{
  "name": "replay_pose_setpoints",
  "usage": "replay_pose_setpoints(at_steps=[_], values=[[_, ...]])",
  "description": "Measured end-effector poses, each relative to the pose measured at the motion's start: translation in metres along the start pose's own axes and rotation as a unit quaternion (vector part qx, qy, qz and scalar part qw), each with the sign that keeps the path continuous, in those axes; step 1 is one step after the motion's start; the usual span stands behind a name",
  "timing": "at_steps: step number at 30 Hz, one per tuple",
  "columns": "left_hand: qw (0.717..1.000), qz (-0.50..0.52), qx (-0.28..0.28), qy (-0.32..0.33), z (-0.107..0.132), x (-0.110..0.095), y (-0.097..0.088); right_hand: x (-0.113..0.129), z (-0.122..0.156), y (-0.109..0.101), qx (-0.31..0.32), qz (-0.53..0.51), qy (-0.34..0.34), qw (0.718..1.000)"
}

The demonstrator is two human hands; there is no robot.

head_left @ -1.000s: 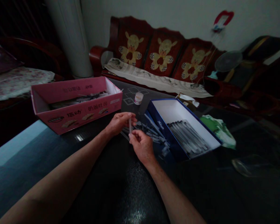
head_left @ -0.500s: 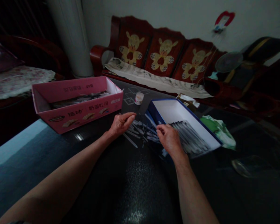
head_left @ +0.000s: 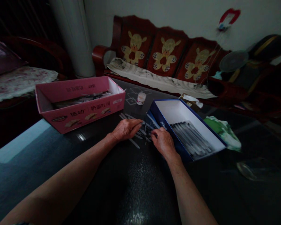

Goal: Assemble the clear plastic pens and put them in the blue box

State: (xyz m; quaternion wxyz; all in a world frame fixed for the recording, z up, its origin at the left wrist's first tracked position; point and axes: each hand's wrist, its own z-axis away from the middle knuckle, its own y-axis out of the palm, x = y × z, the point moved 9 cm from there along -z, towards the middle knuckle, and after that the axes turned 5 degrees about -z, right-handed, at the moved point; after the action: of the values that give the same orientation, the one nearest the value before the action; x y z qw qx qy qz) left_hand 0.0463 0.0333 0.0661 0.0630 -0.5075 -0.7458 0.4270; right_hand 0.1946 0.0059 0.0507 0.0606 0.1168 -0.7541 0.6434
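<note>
Over a loose heap of pens and slim pen parts (head_left: 135, 143) on the dark table, my left hand (head_left: 126, 129) pinches what looks like a pen near its fingertips. My right hand (head_left: 164, 142) is a short way to the right, thumb and fingers pressed together at the heap's edge; what they hold is too small and dark to make out. Just beyond the right hand stands a blue box (head_left: 181, 147) with a white inside. Pens (head_left: 192, 139) lie in it side by side in a neat row. My fingers hide part of the heap.
A pink carton (head_left: 84, 117) at the left holds more pen pieces. Behind the heap stands a small clear tub (head_left: 141, 98). Right of the blue box lies a green and white plastic packet (head_left: 222, 132). A wooden sofa (head_left: 152, 59) stands behind the glossy table (head_left: 135, 187).
My right hand has moved left and down, from the blue box's edge to the heap. My left hand has shifted right, further over the pens. The view has turned slightly.
</note>
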Motion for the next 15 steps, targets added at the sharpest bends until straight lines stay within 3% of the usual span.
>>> replay_pose_setpoints(at_steps=[8,15], values=[[1.000,0.018,0.012,0.007,-0.001,-0.006,-0.001,0.003,0.000,-0.005,-0.007,-0.032,-0.010,0.999],[1.000,0.019,0.007,0.007,-0.001,-0.006,-0.001,-0.004,-0.004,-0.023,-0.074,-0.215,-0.013,0.974]])
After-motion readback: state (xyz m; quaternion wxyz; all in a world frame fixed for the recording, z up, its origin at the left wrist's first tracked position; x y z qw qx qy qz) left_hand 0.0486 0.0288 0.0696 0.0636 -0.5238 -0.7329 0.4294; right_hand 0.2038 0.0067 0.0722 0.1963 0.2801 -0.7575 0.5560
